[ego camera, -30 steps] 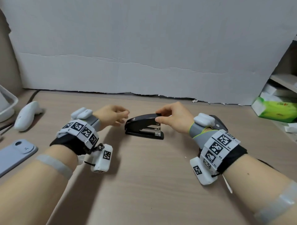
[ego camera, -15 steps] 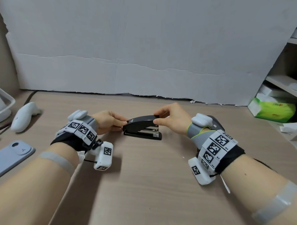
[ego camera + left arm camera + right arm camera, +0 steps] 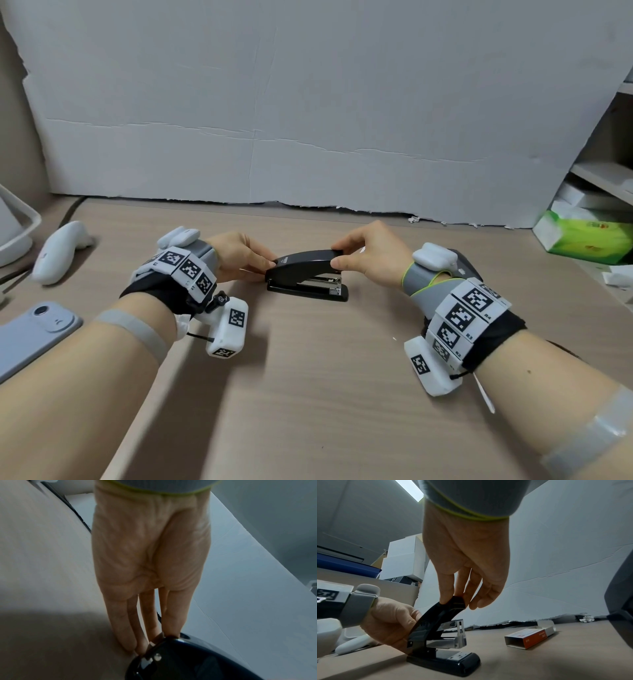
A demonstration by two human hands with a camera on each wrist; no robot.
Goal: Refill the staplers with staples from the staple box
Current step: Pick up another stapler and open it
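I judge the refill barely begun: the black stapler sits on the bench, its top cover only partly raised, no staples loaded. My left hand grips its hinge end while my right hand pinches the cover's front tip. The staple box lies nearby, open-ended.

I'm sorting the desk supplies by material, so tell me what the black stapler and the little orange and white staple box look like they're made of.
The black stapler: its curved top cover and base look like glossy moulded plastic, showing soft highlights; the magazine between them looks like bright bare metal, silvery and reflective.

The small orange and white staple box: apparently thin printed cardboard, matte, with folded edges and an open sleeve end.
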